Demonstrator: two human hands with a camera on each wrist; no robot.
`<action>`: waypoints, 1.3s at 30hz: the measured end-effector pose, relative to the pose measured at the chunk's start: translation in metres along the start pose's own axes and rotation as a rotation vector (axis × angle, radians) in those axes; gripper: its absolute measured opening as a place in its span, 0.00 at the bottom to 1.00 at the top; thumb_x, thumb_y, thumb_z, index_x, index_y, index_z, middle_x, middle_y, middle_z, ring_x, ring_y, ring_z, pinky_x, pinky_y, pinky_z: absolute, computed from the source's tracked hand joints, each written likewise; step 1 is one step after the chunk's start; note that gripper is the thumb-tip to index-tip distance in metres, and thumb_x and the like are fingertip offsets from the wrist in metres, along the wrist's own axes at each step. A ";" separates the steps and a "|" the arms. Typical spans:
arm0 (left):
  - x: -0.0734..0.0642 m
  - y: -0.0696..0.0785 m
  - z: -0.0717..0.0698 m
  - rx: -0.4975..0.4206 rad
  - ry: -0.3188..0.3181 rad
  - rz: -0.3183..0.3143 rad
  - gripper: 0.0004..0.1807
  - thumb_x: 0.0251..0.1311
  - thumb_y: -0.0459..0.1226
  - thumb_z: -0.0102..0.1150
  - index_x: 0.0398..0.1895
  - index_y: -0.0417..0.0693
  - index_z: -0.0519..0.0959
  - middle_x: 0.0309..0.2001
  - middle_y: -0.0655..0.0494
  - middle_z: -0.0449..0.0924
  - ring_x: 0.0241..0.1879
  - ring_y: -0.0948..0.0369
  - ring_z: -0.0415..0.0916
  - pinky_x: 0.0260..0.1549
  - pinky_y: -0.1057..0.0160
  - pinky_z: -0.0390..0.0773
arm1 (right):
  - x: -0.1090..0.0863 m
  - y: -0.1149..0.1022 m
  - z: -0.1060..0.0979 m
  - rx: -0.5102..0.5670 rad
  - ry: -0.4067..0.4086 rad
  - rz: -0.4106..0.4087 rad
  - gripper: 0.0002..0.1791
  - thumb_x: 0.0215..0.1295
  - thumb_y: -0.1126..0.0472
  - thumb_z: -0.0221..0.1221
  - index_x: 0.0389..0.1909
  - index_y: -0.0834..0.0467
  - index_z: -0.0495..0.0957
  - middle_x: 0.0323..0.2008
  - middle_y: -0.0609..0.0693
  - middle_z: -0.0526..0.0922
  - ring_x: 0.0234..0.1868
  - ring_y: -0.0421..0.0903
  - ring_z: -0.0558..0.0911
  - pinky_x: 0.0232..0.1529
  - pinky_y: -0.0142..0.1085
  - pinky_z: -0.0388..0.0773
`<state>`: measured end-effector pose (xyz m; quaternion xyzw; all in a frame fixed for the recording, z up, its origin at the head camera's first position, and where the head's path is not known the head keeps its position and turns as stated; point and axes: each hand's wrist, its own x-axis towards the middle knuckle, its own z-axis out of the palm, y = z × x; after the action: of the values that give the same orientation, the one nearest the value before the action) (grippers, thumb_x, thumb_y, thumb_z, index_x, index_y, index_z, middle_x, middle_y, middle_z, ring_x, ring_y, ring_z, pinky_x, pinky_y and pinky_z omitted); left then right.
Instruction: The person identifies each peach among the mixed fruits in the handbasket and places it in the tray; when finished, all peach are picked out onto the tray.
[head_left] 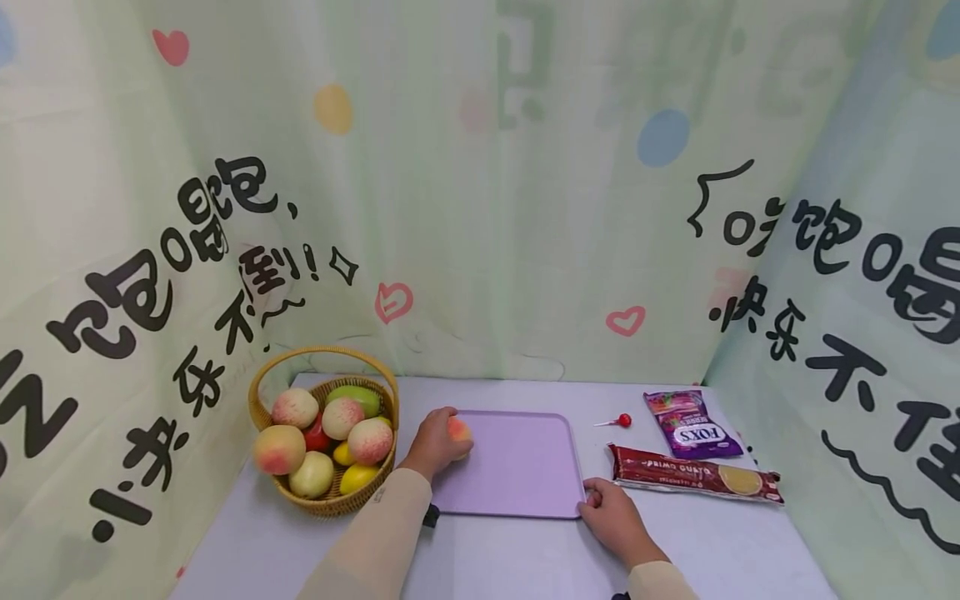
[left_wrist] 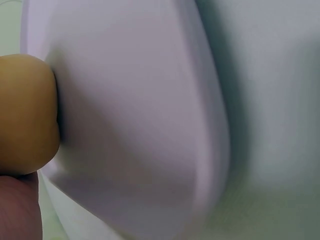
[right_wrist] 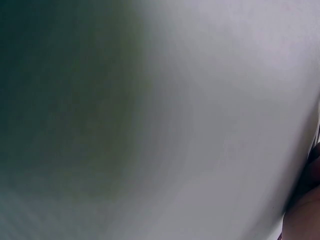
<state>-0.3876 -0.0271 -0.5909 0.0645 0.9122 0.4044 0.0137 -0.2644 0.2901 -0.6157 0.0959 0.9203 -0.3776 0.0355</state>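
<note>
My left hand curls round a peach over the left side of a light purple tray. In the left wrist view, the peach shows its yellow-orange side right at the tray surface, with a fingertip beside it. At the tray's front right corner, my right hand grips the rim between thumb and fingers. Only part of this hand appears at the right border of the right wrist view, and the rest of that view is blurred.
Left of the tray stands a wicker basket with a tall handle, heaped with peaches, lemons and other fruit. To the right lie a red lollipop, a purple candy bag and a dark red spaghetti packet. Printed curtains surround the table.
</note>
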 end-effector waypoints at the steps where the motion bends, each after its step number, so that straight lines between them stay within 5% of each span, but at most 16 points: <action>1: 0.000 0.000 0.000 0.000 0.000 0.005 0.38 0.51 0.43 0.77 0.66 0.42 0.74 0.65 0.43 0.74 0.53 0.52 0.74 0.60 0.49 0.77 | 0.000 0.000 -0.001 -0.004 0.001 -0.006 0.24 0.62 0.64 0.66 0.58 0.68 0.78 0.27 0.48 0.75 0.30 0.44 0.72 0.31 0.36 0.68; 26: -0.001 0.004 -0.011 0.046 0.031 0.129 0.32 0.53 0.40 0.75 0.62 0.44 0.77 0.63 0.47 0.76 0.55 0.53 0.75 0.60 0.53 0.77 | 0.001 0.000 0.000 -0.017 0.002 -0.006 0.23 0.62 0.63 0.65 0.57 0.68 0.79 0.28 0.48 0.74 0.30 0.45 0.72 0.31 0.36 0.68; 39: -0.014 0.035 -0.033 0.033 -0.025 0.269 0.33 0.54 0.46 0.76 0.63 0.50 0.76 0.66 0.53 0.75 0.64 0.52 0.73 0.66 0.52 0.75 | 0.002 0.001 0.001 -0.012 -0.006 -0.006 0.24 0.62 0.64 0.65 0.58 0.68 0.78 0.28 0.49 0.74 0.30 0.45 0.72 0.32 0.37 0.68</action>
<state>-0.3729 -0.0293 -0.5431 0.1917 0.9017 0.3864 -0.0304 -0.2666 0.2907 -0.6170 0.0918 0.9227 -0.3725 0.0375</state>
